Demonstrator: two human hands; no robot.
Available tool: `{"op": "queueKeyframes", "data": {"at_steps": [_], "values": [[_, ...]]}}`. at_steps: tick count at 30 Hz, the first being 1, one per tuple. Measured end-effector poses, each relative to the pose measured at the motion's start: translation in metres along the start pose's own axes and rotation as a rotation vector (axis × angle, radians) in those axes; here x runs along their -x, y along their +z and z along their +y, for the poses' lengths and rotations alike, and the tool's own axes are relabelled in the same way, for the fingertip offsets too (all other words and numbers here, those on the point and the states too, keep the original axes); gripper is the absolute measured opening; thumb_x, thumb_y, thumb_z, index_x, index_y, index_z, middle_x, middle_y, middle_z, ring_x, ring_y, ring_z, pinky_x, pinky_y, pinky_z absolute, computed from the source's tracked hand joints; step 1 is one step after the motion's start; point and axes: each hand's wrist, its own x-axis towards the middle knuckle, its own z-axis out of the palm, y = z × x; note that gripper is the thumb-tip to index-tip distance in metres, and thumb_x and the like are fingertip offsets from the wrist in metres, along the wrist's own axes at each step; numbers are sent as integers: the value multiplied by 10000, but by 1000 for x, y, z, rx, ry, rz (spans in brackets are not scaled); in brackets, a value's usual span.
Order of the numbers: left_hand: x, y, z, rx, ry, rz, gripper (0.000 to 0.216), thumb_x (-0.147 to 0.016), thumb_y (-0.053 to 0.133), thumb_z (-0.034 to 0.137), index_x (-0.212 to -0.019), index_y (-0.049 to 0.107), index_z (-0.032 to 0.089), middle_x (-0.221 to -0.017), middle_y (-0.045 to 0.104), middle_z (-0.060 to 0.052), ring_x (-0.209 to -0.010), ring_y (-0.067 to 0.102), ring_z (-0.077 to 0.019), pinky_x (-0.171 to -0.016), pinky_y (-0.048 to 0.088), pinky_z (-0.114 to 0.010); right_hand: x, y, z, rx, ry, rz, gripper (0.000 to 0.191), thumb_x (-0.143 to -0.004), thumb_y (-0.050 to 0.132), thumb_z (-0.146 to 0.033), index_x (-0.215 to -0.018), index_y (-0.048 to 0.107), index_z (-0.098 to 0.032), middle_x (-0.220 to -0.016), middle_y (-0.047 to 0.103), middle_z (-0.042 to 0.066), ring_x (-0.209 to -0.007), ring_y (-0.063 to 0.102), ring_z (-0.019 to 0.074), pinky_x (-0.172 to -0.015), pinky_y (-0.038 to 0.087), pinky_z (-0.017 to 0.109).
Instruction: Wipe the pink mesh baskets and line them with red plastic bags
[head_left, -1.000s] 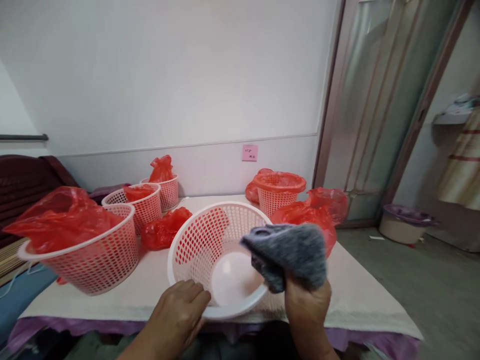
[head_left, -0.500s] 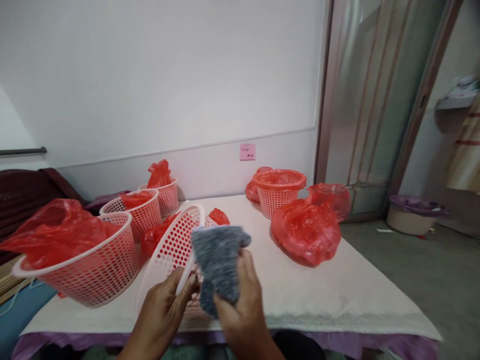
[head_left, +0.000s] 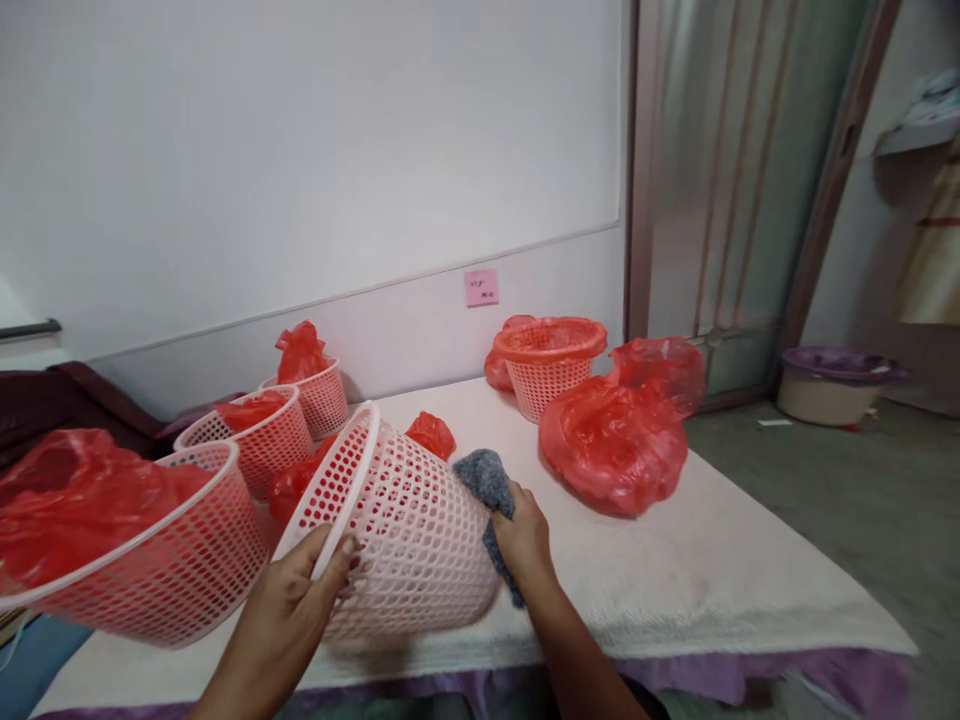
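Observation:
A white plastic basket full of round holes lies tilted on its side, its mouth facing left and its base to the right. My left hand grips its rim, thumb outside and fingers reaching inside. Bunched in my right hand is a grey-blue cloth, pressed against the basket's base end. Part of the cloth hangs below my fingers. Behind the basket lie a red plastic bag and another red bag, partly hidden.
Three baskets with red bags stand at left: a near one, a middle one and a far one. Right of centre are a red-lined basket and a full red bag. A white cover spreads over the table.
My right hand has moved the cloth rightward from near the rim to the base end. The basket now shows more of its outer side. The view has shifted slightly.

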Motion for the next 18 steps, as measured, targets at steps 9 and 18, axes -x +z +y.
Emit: {"op": "queueKeyframes", "data": {"at_steps": [9, 18], "values": [[-20, 20, 32, 78, -109, -56, 396, -755, 663, 567, -836, 681, 179, -742, 698, -39, -702, 630, -198, -616, 489, -257, 16, 4, -20, -119, -26, 70, 497, -710, 457, -86, -1181, 597, -158, -1043, 618, 102, -1020, 597, 241, -897, 481, 345], [-7, 46, 57, 431, -247, -30, 370, -749, 714, 369, -1064, 668, 179, -1028, 743, -67, -983, 679, -254, -865, 527, -325, 77, 7, -76, -253, -559, 66, 650, -669, 504, -110, -1315, 480, -174, -1166, 513, 133, -1055, 526, 284, -883, 489, 460]]}}
